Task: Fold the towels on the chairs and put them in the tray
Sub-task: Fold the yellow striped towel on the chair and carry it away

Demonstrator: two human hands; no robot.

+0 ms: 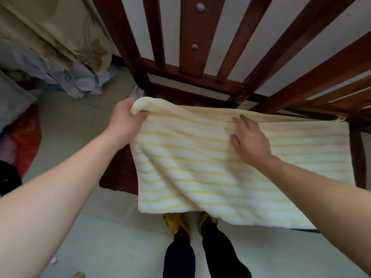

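Note:
A cream towel with pale yellow stripes [210, 167] lies spread over the seat of a dark red wooden chair [120, 173]. Its near edge hangs over the seat front above my feet. My left hand [125, 119] grips the towel's far left corner and holds it bunched and lifted off the seat. My right hand [249, 137] rests flat on the middle of the towel with straight fingers, pressing it down. No tray is in view.
The chair's slatted back [192, 37] rises just behind the towel, and a second wooden chair [331, 83] stands at the right. Piled cloth and bags [60, 63] lie on the floor at the left. My feet in yellow slippers [180, 223] stand under the seat's front edge.

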